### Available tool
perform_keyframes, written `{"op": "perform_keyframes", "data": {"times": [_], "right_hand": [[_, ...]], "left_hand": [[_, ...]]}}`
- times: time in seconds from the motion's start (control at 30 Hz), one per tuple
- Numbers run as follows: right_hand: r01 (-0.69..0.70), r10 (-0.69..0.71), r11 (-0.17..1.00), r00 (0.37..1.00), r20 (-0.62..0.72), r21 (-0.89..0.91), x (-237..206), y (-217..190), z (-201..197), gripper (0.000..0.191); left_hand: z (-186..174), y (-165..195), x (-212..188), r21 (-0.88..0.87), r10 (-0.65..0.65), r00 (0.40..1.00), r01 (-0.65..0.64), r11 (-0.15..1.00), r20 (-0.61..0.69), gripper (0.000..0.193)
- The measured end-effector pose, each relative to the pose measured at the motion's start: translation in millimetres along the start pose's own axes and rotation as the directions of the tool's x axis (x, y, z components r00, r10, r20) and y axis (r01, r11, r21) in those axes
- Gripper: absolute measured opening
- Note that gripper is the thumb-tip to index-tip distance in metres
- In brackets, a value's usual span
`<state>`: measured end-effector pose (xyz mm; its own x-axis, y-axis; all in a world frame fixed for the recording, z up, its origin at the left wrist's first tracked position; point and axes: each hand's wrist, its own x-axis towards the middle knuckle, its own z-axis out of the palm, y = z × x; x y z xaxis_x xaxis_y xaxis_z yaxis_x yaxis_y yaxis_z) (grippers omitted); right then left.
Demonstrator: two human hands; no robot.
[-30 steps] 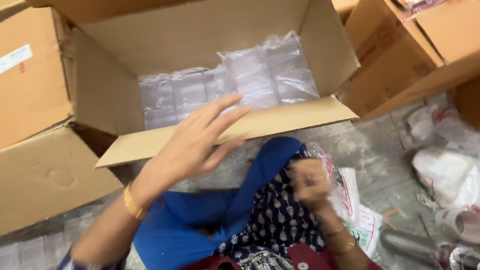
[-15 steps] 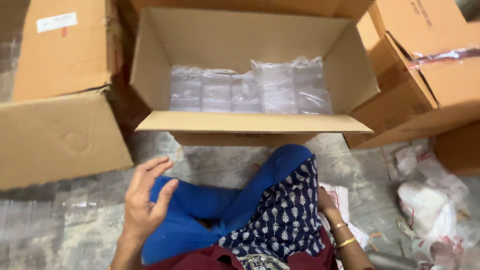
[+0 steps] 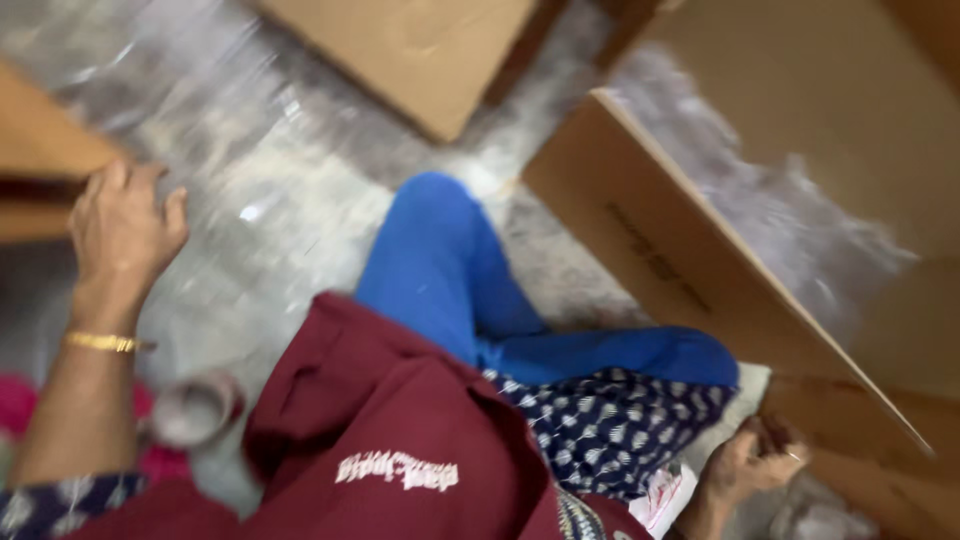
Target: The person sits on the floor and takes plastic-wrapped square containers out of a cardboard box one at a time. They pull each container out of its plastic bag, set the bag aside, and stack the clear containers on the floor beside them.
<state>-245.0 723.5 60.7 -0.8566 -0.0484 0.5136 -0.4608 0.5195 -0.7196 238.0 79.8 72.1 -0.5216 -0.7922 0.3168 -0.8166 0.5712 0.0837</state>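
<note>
The view is blurred. My left hand [image 3: 125, 230] reaches out to the left, a gold bangle on its wrist, fingers loosely bent and holding nothing, right at the edge of a cardboard box [image 3: 35, 170]. My right hand [image 3: 755, 462] rests low at the bottom right with its fingers curled, beside a white packet [image 3: 672, 497] and under the flap of a large open cardboard box [image 3: 680, 250]. Clear plastic packets [image 3: 800, 215] lie inside that box. My bent knee in blue trousers [image 3: 440, 260] is between the hands.
Another cardboard box [image 3: 430, 50] stands at the top centre. Plastic sheeting covers the floor [image 3: 260, 150]. A greyish round thing like a tape roll [image 3: 195, 408] lies by my left forearm. A maroon cloth [image 3: 400, 430] hangs in front of me.
The view has swung left and tilted. My left hand has moved from above my knee out to the box on the left. The right hand stays low by the floor.
</note>
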Motion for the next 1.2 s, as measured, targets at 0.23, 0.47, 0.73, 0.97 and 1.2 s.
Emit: {"op": "perform_keyframes", "data": {"times": [0.23, 0.47, 0.73, 0.97, 1.2], "right_hand": [[0.481, -0.474, 0.876, 0.853, 0.219, 0.025, -11, -142, 90, 0.015], [0.484, -0.517, 0.856, 0.795, 0.315, 0.183, -35, -192, 123, 0.014], [0.424, -0.504, 0.858, 0.803, 0.318, 0.29, -43, -197, 120, 0.01], [0.116, -0.388, 0.876, 0.746, 0.541, 0.468, -67, -252, 148, 0.029], [0.344, -0.823, 0.567, 0.285, 0.492, 0.749, -107, -345, 204, 0.112]], "left_hand": [[10, -91, -82, 0.104, -0.378, 0.841, 0.368, 0.924, 0.386, 0.068], [38, -125, -125, 0.199, -0.639, 0.467, 0.691, 0.695, 0.612, 0.114], [58, -124, -132, 0.161, -0.692, 0.45, 0.762, 0.627, 0.564, 0.13], [10, -40, -74, -0.869, -0.371, 0.882, 0.405, 0.284, 0.29, 0.091], [-48, 154, -48, -0.445, 0.574, 0.771, 0.632, -0.635, 0.275, 0.09]]}}
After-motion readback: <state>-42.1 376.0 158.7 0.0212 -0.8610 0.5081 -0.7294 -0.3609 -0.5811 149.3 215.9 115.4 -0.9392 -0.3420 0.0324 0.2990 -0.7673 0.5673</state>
